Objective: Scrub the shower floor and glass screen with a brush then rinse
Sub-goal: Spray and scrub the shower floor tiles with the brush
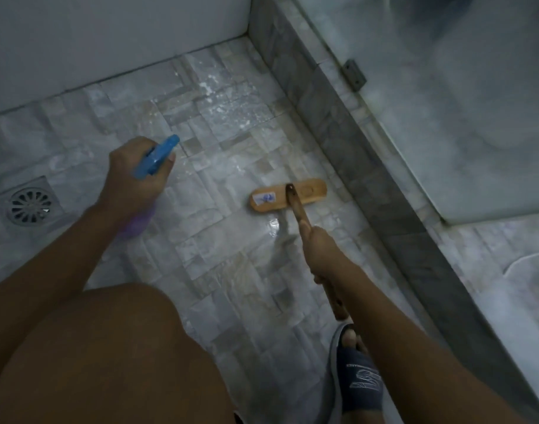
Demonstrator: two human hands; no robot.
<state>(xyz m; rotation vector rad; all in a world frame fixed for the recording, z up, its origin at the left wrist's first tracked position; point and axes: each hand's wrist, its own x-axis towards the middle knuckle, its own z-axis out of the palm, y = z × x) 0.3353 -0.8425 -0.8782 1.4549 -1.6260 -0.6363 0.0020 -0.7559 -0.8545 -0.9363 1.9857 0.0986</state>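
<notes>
A wooden scrub brush [288,195] with a long handle lies head-down on the wet tiled shower floor [225,246], close to the stone kerb. My right hand [321,252] grips the handle partway up. My left hand [133,175] grips a spray bottle [158,159] with a blue trigger head and a purple body, its nozzle aimed at the floor toward the far corner. White foam spots lie on the tiles near that corner. The glass screen [464,117] stands on the kerb at the right.
A round metal floor drain [29,206] sits at the left. A grey stone kerb [353,154] runs diagonally under the glass, with a metal bracket [355,74] on it. White wall at the back. My bare knee and my right foot in a dark slipper [356,377] fill the bottom.
</notes>
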